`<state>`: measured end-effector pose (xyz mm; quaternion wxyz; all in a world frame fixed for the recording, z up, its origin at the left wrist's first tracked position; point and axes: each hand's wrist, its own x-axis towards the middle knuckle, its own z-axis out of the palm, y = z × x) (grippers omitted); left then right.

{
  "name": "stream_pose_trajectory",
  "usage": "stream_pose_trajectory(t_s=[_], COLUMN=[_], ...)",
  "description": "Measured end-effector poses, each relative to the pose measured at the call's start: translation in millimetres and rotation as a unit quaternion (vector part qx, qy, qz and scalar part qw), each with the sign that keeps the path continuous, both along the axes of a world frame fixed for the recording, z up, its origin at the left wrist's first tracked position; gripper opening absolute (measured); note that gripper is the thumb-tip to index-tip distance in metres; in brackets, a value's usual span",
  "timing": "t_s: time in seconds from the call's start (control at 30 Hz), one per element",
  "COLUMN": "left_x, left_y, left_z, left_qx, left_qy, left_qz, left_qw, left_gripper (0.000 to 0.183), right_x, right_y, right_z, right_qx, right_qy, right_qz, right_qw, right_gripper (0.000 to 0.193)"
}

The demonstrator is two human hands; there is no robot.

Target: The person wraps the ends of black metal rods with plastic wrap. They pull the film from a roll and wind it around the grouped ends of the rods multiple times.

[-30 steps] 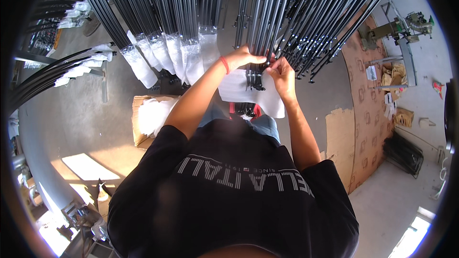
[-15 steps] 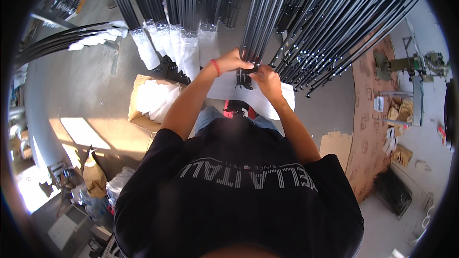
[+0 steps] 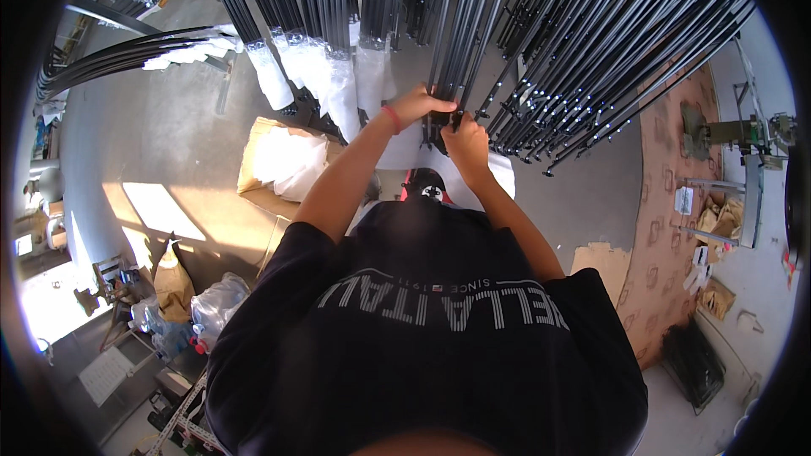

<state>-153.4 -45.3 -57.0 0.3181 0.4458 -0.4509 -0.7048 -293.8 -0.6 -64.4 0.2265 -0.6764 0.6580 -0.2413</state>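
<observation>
A bundle of long black rods (image 3: 452, 34) reaches from the top of the view down to my hands. My left hand (image 3: 420, 106) is wrapped round the bundle near its lower ends, thumb lying across the front; a red band circles that wrist. Just to the right and slightly nearer, my right hand (image 3: 466, 145) is closed on the lower end of a rod at the bundle's right side. Its fingertips are partly hidden. Beneath both hands a white foam sheet (image 3: 500, 176) lies over my lap, and the rod ends are mostly covered by my fingers.
Many loose black rods (image 3: 608, 59) fan out at the right. Bundles with white-wrapped ends (image 3: 334, 76) hang at the left, beyond an open cardboard box (image 3: 253, 156) of white sheets. A brown patterned mat (image 3: 655, 228) lies far right; plastic bottles (image 3: 169, 333) stand lower left.
The whole view has shifted slightly. My left hand keeps its grip on the bundle. My right hand has turned more upright, and a rod at the right stands a little apart from the others.
</observation>
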Motion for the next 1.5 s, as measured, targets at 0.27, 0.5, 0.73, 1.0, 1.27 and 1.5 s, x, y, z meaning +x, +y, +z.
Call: stream_pose_trajectory(t_s=[0.27,0.5,0.73,1.0,1.27,1.5], left_x=[1.0,-4.5,-9.2,-6.0,-14.8,-0.8], left_y=[-7.2,-17.7,-11.0,-12.0,1.7,-2.0], left_z=[-5.6,-3.2,7.4,-4.3,28.2,11.5], left_qx=[0.011,0.019,-0.005,-0.028,0.022,0.019], left_qy=[0.062,0.127,0.089,0.046,0.165,0.035], left_qz=[-0.057,-0.141,-0.13,-0.146,-0.111,-0.177], left_qw=[0.996,0.982,0.988,0.988,0.98,0.983], left_gripper=[0.025,0.029,0.027,0.026,0.042,0.049], right_x=[-37.8,-45.7,-42.7,-40.8,-71.4,-75.7], right_y=[-9.4,-16.8,-17.3,-19.8,-72.9,-45.3], right_z=[-10.4,5.4,3.0,-2.5,58.1,29.9], right_qx=[-0.016,-0.009,-0.085,-0.091,0.115,0.19], right_qy=[-0.042,0.056,-0.062,-0.161,-0.311,-0.136], right_qz=[0.17,0.174,0.144,0.094,0.069,0.282], right_qw=[0.984,0.983,0.984,0.978,0.941,0.93], right_gripper=[0.021,0.009,0.006,0.005,0.024,0.033])
